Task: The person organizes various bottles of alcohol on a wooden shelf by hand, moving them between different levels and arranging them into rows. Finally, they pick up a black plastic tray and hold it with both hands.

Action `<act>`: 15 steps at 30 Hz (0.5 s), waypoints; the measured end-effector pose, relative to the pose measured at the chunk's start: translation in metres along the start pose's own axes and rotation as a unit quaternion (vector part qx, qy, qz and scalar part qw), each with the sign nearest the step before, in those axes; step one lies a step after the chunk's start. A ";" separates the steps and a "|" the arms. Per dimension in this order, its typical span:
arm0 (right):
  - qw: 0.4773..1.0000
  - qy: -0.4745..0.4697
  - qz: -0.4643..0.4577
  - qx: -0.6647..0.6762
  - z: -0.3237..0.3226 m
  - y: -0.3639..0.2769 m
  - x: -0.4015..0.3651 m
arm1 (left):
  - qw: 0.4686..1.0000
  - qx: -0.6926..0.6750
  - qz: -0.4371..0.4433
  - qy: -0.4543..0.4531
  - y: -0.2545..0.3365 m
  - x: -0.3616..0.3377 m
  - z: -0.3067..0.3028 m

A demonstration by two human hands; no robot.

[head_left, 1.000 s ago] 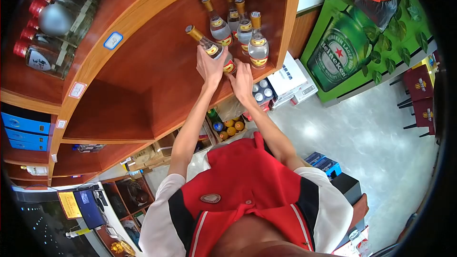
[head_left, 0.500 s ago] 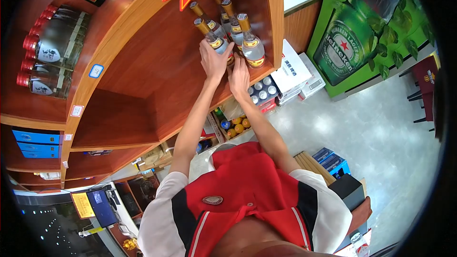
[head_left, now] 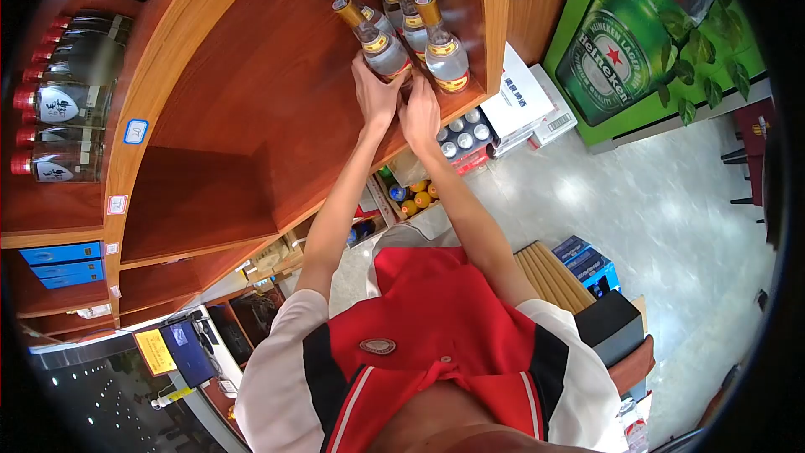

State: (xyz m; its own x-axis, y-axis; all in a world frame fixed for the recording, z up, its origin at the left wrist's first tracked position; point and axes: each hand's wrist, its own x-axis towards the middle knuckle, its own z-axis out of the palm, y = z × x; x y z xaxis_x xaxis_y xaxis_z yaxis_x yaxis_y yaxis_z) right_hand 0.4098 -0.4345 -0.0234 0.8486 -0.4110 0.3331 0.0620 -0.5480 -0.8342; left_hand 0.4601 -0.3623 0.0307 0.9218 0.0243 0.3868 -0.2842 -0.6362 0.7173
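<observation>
Several clear glass bottles with gold caps and yellow-and-red labels stand close together on a wooden shelf (head_left: pixel 243 92). My left hand (head_left: pixel 376 94) is closed around the lower part of the front-left bottle (head_left: pixel 386 56). On that bottle's other side is my right hand (head_left: pixel 421 114), its fingers curled against the base and partly hidden. Just right of my right hand stands another bottle (head_left: pixel 446 63), apart from my palm. Behind these two, further gold-capped bottles (head_left: pixel 411 21) are partly covered.
Red-capped bottles (head_left: pixel 59 105) fill the shelf on the left, above blue boxes (head_left: pixel 63 264). Below the shelf edge are a pack of cans (head_left: pixel 464 136), white cartons (head_left: pixel 516 105) and a crate of yellow-topped items (head_left: pixel 415 197). A brown carton (head_left: pixel 545 277) stands on the floor at right.
The view has shifted slightly, so the shelf appears further left and higher. Both hands remain at the front-left bottle, whose base has moved little against its neighbours.
</observation>
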 end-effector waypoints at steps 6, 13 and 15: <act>0.999 -0.007 0.028 0.019 0.000 -0.002 0.000 | 1.000 -0.011 -0.007 0.014 0.001 0.001 0.004; 0.999 0.004 0.038 0.033 -0.001 -0.004 0.000 | 0.999 -0.011 -0.028 0.035 0.004 -0.002 0.011; 0.999 0.009 0.043 0.032 0.000 -0.004 0.000 | 0.998 -0.002 -0.028 0.050 0.005 -0.002 0.015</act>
State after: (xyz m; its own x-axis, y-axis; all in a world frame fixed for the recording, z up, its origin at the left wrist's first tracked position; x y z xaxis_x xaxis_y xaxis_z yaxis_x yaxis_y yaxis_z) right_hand 0.4092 -0.4320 -0.0199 0.8431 -0.4670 0.2666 0.0238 -0.4629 -0.8861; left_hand 0.4608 -0.3768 0.0244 0.9055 0.1366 0.4019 -0.2344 -0.6286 0.7416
